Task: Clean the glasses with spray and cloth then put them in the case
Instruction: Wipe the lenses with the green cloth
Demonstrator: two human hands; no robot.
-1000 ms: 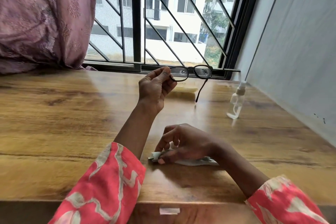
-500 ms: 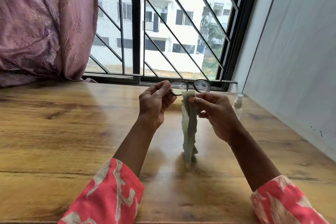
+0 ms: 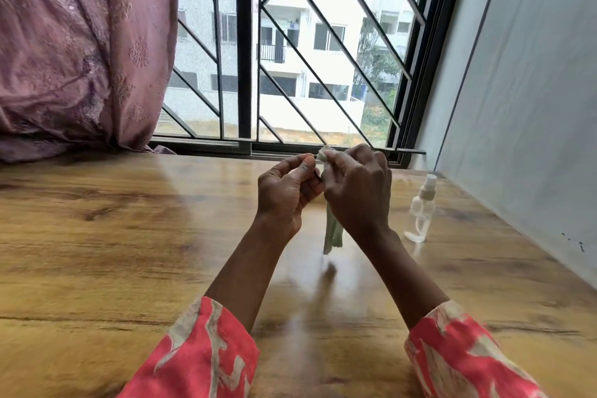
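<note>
Both hands are up in front of the window, close together and touching. The left hand (image 3: 287, 191) has its thumb and fingers curled and pinched on a thin dark bit that peeks out between the two hands, which looks like the edge of the glasses (image 3: 318, 174). The right hand (image 3: 357, 186) is curled around the pale green cloth (image 3: 332, 233), with a little white tuft of it sticking out on top and a long strip hanging down below the hands, above the counter (image 3: 129, 236). It looks like the rubbing part of the job is going on now, with the cloth wrapped over a lens. The small clear spray bottle (image 3: 420, 210) stands upright on the counter off to the right, well apart from the hands, so I think the spraying may be done, but I cannot be sure. Putting the glasses away is still left to do. I cannot see any case anywhere on the counter. The glasses are almost fully hidden behind the fingers and the cloth, so I cannot tell which lens is being wiped or if it is clean yet. The hands look a bit blurry too. The pink patterned sleeves (image 3: 206, 352) are cut off at the bottom edge.
</note>
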